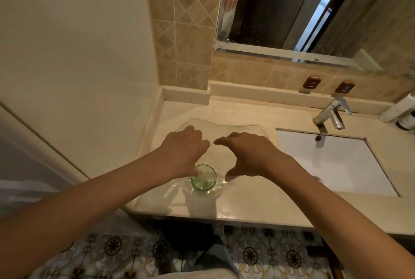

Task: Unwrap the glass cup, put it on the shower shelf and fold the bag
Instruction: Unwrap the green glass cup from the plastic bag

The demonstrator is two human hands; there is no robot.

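A green glass cup stands upright on the beige counter, near its front edge. A clear plastic bag is bunched down around the cup's base. My left hand hovers just above and behind the cup, fingers curled, thumb tip at the cup's left rim. My right hand is spread to the right of the cup, its thumb tip resting on the bag's right edge and its index finger pointing left. Neither hand has anything closed in its fingers.
A white rectangular sink is set in the counter at the right, with a chrome tap behind it. A mirror hangs above. The wall borders the counter on the left. A dark bin stands below on patterned floor.
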